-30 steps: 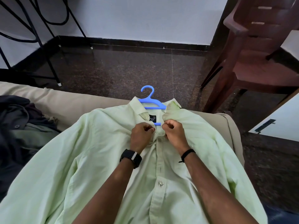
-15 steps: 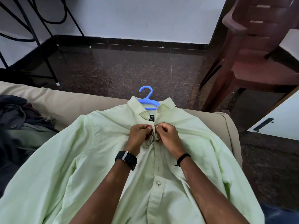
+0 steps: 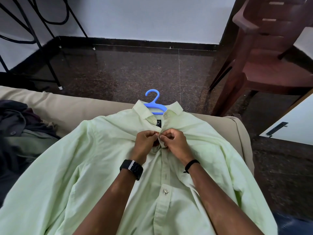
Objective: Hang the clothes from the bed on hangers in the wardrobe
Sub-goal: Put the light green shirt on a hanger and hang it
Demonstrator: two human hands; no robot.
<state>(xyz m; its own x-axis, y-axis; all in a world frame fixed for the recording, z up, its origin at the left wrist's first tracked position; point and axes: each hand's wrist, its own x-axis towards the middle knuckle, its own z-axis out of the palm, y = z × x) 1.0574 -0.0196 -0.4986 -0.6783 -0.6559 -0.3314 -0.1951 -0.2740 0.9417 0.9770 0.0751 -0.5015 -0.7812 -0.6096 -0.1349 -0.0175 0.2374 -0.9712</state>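
Pale green cotton fills most of your view: a button-up shirt (image 3: 105, 167) lies face up on the beige bed (image 3: 67, 107), collar pointing to twelve o'clock. A blue plastic hanger (image 3: 155, 106) sits inside the neck, its hook poking out past the collar toward the dark speckled floor (image 3: 135, 70).

Your left hand (image 3: 144, 143) and right hand (image 3: 174, 141) meet at the centre of the frame, just below the collar. Each grip is clenched on the shirt's front edge, fingertips pinching the fabric at the top of the placket, knuckles almost touching. A black watch (image 3: 131, 168) wraps your left wrist; a thin black band (image 3: 191, 164) circles your right.

At nine o'clock, a heap of dark clothes (image 3: 18, 126) rests on the bed beside the shirt's sleeve. At two o'clock stands a brown plastic chair (image 3: 264, 61). At eleven o'clock, black metal legs (image 3: 50, 65) stand against the white wall (image 3: 144, 16).
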